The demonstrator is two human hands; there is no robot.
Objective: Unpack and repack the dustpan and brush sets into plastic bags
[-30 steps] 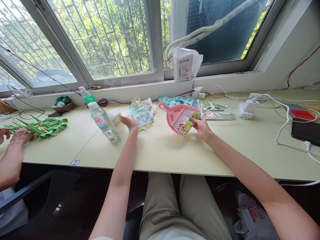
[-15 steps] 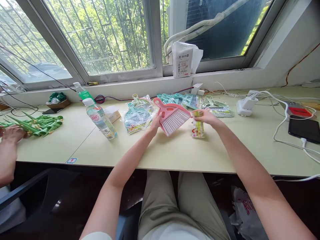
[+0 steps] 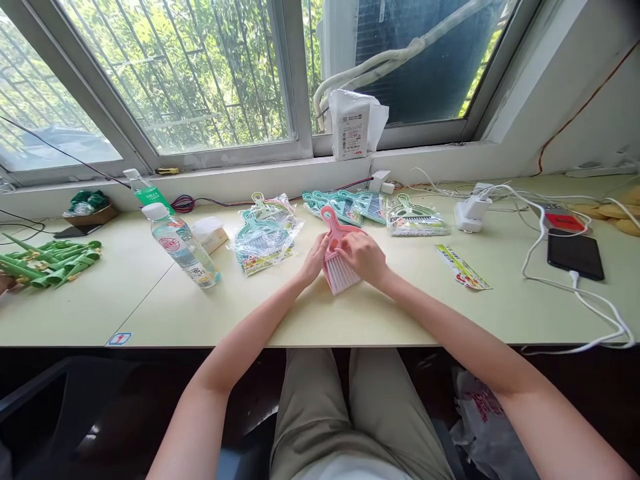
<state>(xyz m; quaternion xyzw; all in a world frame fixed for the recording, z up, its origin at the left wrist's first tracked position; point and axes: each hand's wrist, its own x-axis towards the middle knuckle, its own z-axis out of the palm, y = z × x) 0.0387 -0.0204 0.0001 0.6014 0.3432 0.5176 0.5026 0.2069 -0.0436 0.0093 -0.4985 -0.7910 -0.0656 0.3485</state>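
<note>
A small pink dustpan-and-brush set (image 3: 331, 219) is tilted up over the table in front of me, its handle end pointing away and its pale bristles (image 3: 342, 275) toward me. My left hand (image 3: 315, 260) is closed on its left edge. On the right side, my right hand (image 3: 366, 257) has curled fingers on the pink brush and covers part of it; the fingertips are partly hidden. A printed yellow-green card strip (image 3: 463, 267) lies flat on the table to the right, apart from both hands.
Bagged green sets (image 3: 267, 237) lie behind my left hand, with more wrapped sets (image 3: 345, 205) along the back. Bottles (image 3: 183, 247) and a tissue pack (image 3: 209, 235) stand left. Green folded pieces (image 3: 55, 260) lie far left. A charger (image 3: 473, 212), cables and a phone (image 3: 575, 255) are right.
My right hand has let go of the card strip, which now lies farther right, and has moved left onto the brush. The pink set has turned more upright. The view has shifted slightly.
</note>
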